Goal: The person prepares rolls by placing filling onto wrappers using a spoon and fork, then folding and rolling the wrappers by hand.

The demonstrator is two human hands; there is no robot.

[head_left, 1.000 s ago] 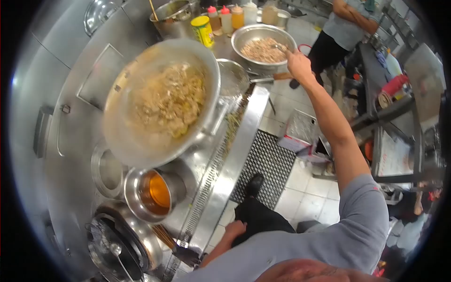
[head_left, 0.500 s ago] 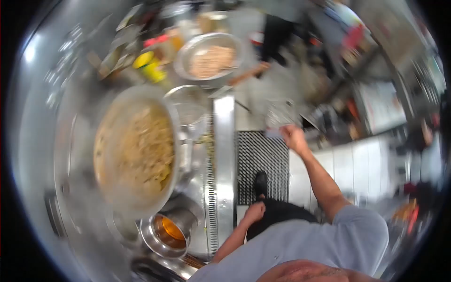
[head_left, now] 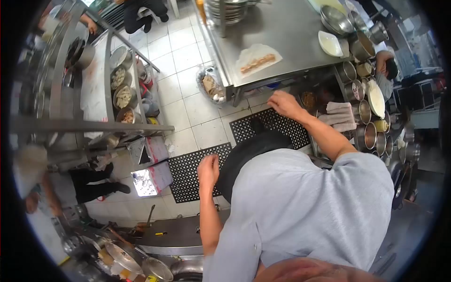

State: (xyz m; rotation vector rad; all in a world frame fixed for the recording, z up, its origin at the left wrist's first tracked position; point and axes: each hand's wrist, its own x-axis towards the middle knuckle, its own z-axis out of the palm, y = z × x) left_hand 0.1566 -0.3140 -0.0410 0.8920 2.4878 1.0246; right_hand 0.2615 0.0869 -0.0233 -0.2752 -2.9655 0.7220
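- Stretching the right arm (head_left: 326, 134) toward 10 o'clock, holding the right hand (head_left: 283, 103) near the front edge of the steel table (head_left: 291, 35).
- Pointing the left forearm (head_left: 210, 223) toward 12 o'clock, holding the left hand (head_left: 208, 170) just beside the black trousers (head_left: 237, 160).
- Curling the fingers (head_left: 274, 99) of both hands loosely, hiding some tips; being unable to tell whether fully closed or gripping.
- Seeing the pale sheet (head_left: 258, 52) lying flat on the table at 11 o'clock from the right hand, looking thin and uneven-edged, bearing an orange-brown strip of food (head_left: 258, 64) along the side nearer the body.
- Counting one such sheet.
- Finding the left mat (head_left: 188, 175) at 9 o'clock from the left hand and the right mat (head_left: 275, 123) at 6 o'clock from the right hand, making two, both black and perforated.
- Counting one lined bin (head_left: 213, 87) at 12 o'clock, three bowls of food (head_left: 123, 97) at 10 o'clock.
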